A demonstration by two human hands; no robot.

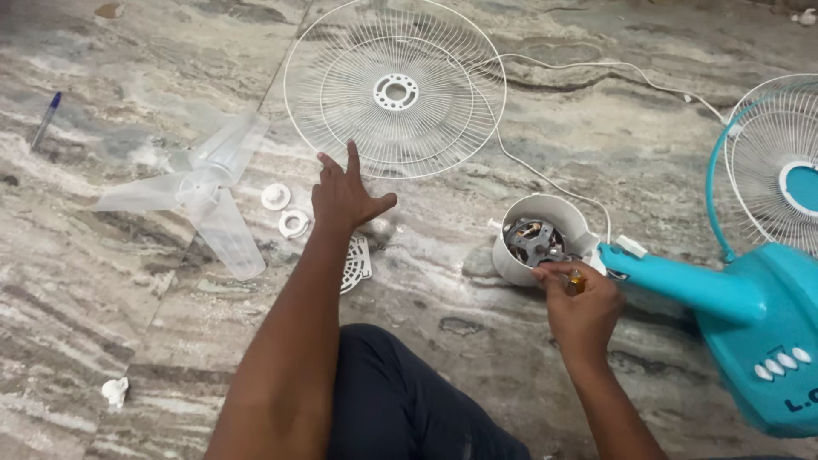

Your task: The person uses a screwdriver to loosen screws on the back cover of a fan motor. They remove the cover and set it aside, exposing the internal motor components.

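- Head view: the person is sitting on a marbled stone floor with fan parts lying all around.
- The left hand is reaching out flat over the floor, fingers spread and open, gripping nothing. It's hovering just below the rim of the white wire fan guard and sitting over a small white vented cover, which is peeking out from under the wrist.
- The right hand is closed around a small tool with a yellowish handle, fingertips pinching right at the open face of the white motor housing. Can't tell exactly what the tip is touching in there.
- That motor housing is lying on its side on the floor, joined to the turquoise fan stand stretching off to the right.
- A clear three-blade fan blade is lying to the left, with two white ring nuts just beside it.
- A white power cord is looping across the floor behind the housing.
- A blue pen is lying far left, and a second wire guard is sitting at the right edge.
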